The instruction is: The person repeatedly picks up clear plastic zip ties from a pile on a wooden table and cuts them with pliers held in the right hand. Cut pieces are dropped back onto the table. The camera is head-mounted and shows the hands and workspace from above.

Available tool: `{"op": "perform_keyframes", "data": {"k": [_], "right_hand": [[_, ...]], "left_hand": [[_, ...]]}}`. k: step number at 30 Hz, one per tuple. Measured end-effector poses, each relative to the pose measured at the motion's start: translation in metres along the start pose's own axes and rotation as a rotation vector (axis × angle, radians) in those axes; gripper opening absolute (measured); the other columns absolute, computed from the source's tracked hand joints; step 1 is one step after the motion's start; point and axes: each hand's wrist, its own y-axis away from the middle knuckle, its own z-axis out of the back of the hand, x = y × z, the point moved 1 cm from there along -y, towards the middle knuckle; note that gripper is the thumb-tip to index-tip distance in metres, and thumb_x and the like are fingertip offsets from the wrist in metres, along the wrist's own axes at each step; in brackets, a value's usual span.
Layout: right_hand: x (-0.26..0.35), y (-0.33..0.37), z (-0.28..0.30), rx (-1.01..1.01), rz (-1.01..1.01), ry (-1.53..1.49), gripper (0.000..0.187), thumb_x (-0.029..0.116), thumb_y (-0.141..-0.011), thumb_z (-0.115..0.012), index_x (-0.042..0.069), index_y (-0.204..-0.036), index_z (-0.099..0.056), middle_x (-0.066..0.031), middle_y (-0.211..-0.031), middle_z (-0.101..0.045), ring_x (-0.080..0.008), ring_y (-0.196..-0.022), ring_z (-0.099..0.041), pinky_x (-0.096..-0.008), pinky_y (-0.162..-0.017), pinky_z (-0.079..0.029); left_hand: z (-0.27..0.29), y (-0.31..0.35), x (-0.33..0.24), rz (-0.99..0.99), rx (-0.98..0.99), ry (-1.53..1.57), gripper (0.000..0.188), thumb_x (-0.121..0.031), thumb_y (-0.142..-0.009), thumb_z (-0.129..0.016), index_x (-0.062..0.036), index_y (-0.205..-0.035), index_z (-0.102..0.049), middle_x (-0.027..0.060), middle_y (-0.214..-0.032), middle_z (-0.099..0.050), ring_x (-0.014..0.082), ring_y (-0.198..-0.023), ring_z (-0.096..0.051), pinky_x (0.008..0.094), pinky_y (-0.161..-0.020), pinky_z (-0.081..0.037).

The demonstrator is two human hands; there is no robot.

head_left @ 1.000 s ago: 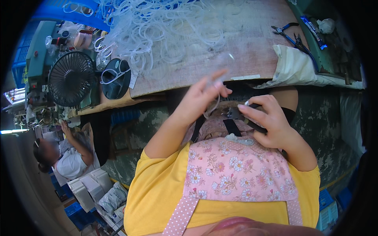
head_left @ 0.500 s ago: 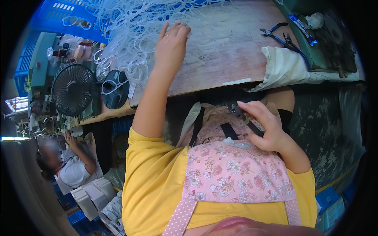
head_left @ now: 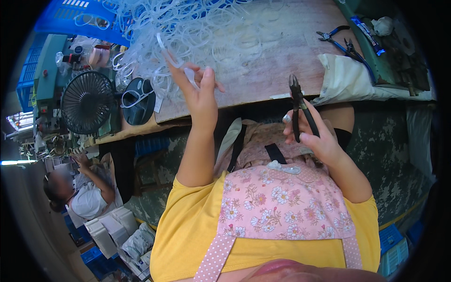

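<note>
Currently, status by item:
Left hand (head_left: 201,94): closed on a clear plastic ring (head_left: 174,58), upper centre-left of frame, over the ring pile (head_left: 188,28).
Right hand (head_left: 314,136): gripping black cutters (head_left: 297,105) at right centre, below the surface (head_left: 263,66) edge.
Cutter axis: near vertical, tip pointing up-frame.
Relation: ring lies up-left of the cutters, well apart; left hand nearer.

Worn wooden workbench (head_left: 263,70), black fan (head_left: 88,102) beside blue crates (head_left: 66,14).
</note>
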Motion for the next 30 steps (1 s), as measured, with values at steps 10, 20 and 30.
{"op": "perform_keyframes", "data": {"k": [10, 20, 30], "right_hand": [[0.029, 0.0, -0.041, 0.064, 0.581, 1.405, 0.069, 0.012, -0.064, -0.075, 0.013, -0.13, -0.056, -0.0117, -0.108, -0.054, -0.0287, -0.086, -0.056, -0.038, -0.073, -0.048], [0.029, 0.004, -0.045, 0.014, 0.691, 1.454, 0.066, 0.01, -0.063, -0.075, 0.014, -0.126, -0.06, -0.0108, -0.109, -0.054, -0.0272, -0.081, -0.056, -0.0393, -0.07, -0.045], [0.027, 0.004, -0.045, 0.059, 0.645, 1.467, 0.069, 0.007, -0.061, -0.076, 0.016, -0.128, -0.059, -0.0107, -0.104, -0.052, -0.0266, -0.076, -0.054, -0.0362, -0.065, -0.046]], "left_hand": [[-0.02, 0.031, -0.022, 0.313, 0.104, 1.052, 0.061, -0.024, -0.09, -0.045, -0.0101, -0.147, -0.029, 0.0106, -0.104, -0.051, 0.0138, -0.073, -0.049, 0.0308, -0.072, -0.044], [-0.021, 0.037, -0.024, 0.241, 0.055, 1.043, 0.065, -0.027, -0.088, -0.046, -0.011, -0.148, -0.026, 0.0097, -0.098, -0.048, 0.014, -0.069, -0.047, 0.0302, -0.07, -0.043], [-0.022, 0.042, -0.025, 0.184, 0.065, 0.975, 0.067, -0.029, -0.086, -0.046, -0.0104, -0.148, -0.027, 0.0093, -0.097, -0.048, 0.0134, -0.07, -0.046, 0.0296, -0.069, -0.043]]}}
